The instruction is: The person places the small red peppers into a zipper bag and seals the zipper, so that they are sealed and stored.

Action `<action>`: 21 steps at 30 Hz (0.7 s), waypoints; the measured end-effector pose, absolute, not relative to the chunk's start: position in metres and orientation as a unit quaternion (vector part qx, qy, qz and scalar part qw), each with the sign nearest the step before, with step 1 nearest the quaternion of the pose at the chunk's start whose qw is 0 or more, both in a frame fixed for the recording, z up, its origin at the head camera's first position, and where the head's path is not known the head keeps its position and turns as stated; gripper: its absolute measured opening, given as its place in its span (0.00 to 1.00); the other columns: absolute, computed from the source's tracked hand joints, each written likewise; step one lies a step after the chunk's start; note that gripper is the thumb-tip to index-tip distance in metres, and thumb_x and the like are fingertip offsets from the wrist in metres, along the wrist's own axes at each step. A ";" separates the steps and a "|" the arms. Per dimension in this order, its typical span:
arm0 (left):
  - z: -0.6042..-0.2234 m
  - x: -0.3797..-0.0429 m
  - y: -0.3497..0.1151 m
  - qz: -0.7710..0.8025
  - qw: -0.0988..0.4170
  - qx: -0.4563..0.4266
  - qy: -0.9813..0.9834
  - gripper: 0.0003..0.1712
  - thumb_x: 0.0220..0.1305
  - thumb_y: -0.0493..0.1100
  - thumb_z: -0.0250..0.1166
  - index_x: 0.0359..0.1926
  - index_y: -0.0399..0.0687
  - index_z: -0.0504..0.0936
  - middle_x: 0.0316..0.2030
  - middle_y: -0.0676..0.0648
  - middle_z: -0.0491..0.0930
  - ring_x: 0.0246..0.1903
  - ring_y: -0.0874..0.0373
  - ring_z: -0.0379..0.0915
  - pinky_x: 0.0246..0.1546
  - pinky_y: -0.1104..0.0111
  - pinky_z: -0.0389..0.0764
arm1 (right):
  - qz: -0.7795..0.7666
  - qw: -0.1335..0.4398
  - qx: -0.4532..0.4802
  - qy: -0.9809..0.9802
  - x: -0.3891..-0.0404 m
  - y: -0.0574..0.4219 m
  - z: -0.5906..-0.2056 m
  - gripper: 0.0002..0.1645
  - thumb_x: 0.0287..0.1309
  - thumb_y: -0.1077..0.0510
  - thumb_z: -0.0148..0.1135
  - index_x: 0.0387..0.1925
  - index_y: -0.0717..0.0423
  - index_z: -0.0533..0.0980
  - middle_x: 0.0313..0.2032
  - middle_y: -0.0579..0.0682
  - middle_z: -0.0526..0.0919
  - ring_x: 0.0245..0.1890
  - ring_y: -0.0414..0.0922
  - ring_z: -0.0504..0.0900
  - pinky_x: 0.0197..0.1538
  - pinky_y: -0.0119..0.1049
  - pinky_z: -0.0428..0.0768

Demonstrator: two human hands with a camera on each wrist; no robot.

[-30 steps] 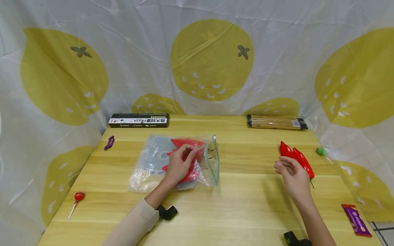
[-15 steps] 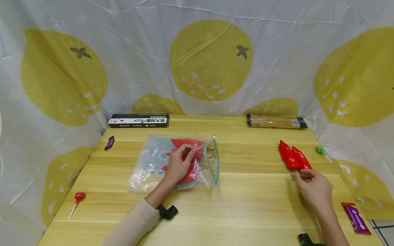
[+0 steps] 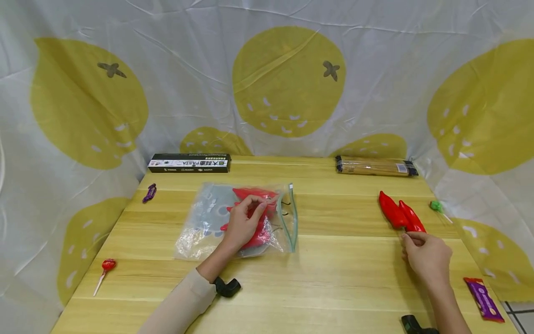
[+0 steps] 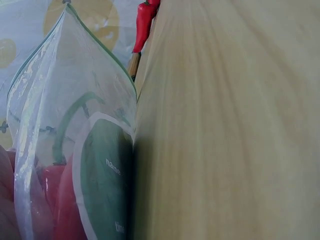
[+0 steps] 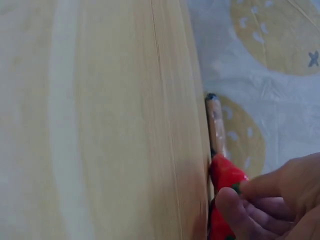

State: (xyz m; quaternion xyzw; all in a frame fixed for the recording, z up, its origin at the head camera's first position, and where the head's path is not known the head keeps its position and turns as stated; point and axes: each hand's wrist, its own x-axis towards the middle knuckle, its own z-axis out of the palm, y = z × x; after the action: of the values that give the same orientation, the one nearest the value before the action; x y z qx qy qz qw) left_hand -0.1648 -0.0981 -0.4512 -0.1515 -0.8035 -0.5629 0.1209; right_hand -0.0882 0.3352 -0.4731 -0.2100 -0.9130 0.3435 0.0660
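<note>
My left hand (image 3: 242, 223) pinches the upper film of a clear zip bag (image 3: 198, 241) that lies flat on the table. Several red chili peppers (image 3: 253, 192) show through the plastic, partly covered by this hand. In the left wrist view the bag's green-edged mouth (image 4: 107, 50) gapes. At the right, my right hand (image 3: 429, 260) pinches the stem of a red chili pepper (image 3: 391, 211); its thumb and index finger meet at the green stem end in the right wrist view. A second red chili pepper (image 3: 412, 218) lies alongside, its stem end hidden by the fingers.
Along the back edge are a black pasta box (image 3: 189, 163) and a noodle pack (image 3: 375, 166). A purple candy (image 3: 149, 193) and a red lollipop (image 3: 107, 266) lie left; a green lollipop (image 3: 435, 206) and a purple snack packet (image 3: 484, 299) lie right.
My right hand has moved right and toward me from above the peppers to their stems and taken hold of one. That pepper has shifted slightly. The left hand and bag have stayed still.
</note>
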 end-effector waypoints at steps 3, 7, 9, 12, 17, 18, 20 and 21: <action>-0.452 -0.165 -0.099 -0.565 0.121 -0.151 -0.802 0.07 0.68 0.42 0.62 0.43 0.44 0.80 0.39 0.47 0.86 0.45 0.56 0.82 0.50 0.71 0.80 | 0.344 0.090 -0.223 -0.908 -0.090 0.333 -0.470 0.22 0.67 0.50 0.57 0.47 0.65 0.80 0.27 0.56 0.87 0.17 0.38 0.82 0.21 0.27 0.76; -0.451 -0.165 -0.099 -0.567 0.120 -0.151 -0.801 0.07 0.68 0.41 0.62 0.43 0.44 0.80 0.39 0.47 0.86 0.46 0.55 0.82 0.51 0.68 0.80 | 0.370 0.129 -0.211 -0.895 -0.092 0.326 -0.465 0.21 0.67 0.51 0.56 0.47 0.65 0.81 0.33 0.61 0.88 0.21 0.33 0.84 0.24 0.22 0.78; -0.449 -0.165 -0.099 -0.566 0.120 -0.150 -0.802 0.07 0.68 0.41 0.62 0.43 0.43 0.80 0.39 0.47 0.86 0.45 0.55 0.82 0.51 0.67 0.80 | 0.386 0.148 -0.190 -0.891 -0.092 0.319 -0.464 0.20 0.67 0.52 0.58 0.46 0.65 0.81 0.35 0.62 0.88 0.23 0.33 0.85 0.26 0.20 0.78; -0.448 -0.165 -0.099 -0.565 0.117 -0.147 -0.803 0.07 0.67 0.41 0.62 0.43 0.44 0.80 0.40 0.47 0.86 0.46 0.55 0.82 0.51 0.67 0.81 | 0.406 0.165 -0.145 -0.887 -0.093 0.306 -0.462 0.18 0.65 0.53 0.61 0.44 0.64 0.82 0.34 0.61 0.88 0.24 0.34 0.86 0.29 0.18 0.78; -0.450 -0.169 -0.100 -0.566 0.110 -0.142 -0.804 0.07 0.67 0.41 0.62 0.43 0.44 0.80 0.41 0.47 0.86 0.46 0.56 0.81 0.51 0.69 0.80 | 0.437 0.143 -0.067 -0.885 -0.096 0.278 -0.456 0.17 0.63 0.52 0.63 0.44 0.63 0.83 0.32 0.58 0.88 0.26 0.37 0.87 0.30 0.26 0.82; -0.453 -0.171 -0.101 -0.565 0.111 -0.142 -0.805 0.07 0.67 0.42 0.62 0.43 0.44 0.80 0.41 0.47 0.86 0.45 0.56 0.81 0.50 0.69 0.80 | 0.447 0.132 -0.054 -0.883 -0.097 0.272 -0.454 0.17 0.63 0.52 0.63 0.44 0.62 0.83 0.33 0.57 0.89 0.27 0.38 0.88 0.31 0.28 0.83; -0.460 -0.176 -0.103 -0.564 0.113 -0.142 -0.805 0.07 0.68 0.43 0.62 0.43 0.46 0.80 0.41 0.48 0.86 0.45 0.56 0.81 0.50 0.70 0.79 | 0.465 0.109 -0.030 -0.878 -0.100 0.260 -0.450 0.17 0.63 0.51 0.63 0.44 0.60 0.83 0.33 0.55 0.89 0.28 0.40 0.88 0.33 0.31 0.84; -0.463 -0.178 -0.103 -0.564 0.114 -0.142 -0.806 0.07 0.68 0.44 0.62 0.43 0.47 0.80 0.41 0.49 0.86 0.44 0.56 0.80 0.49 0.71 0.79 | 0.475 0.097 -0.020 -0.874 -0.101 0.253 -0.448 0.16 0.63 0.50 0.63 0.43 0.59 0.83 0.33 0.54 0.89 0.29 0.42 0.88 0.34 0.33 0.85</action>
State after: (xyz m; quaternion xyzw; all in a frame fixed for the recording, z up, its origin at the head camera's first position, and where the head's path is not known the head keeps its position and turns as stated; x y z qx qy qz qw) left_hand -0.1780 -0.1032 -0.4635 -0.1418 -0.8056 -0.5638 0.1143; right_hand -0.1013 0.2533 -0.4483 -0.0196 -0.8743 0.4751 0.0973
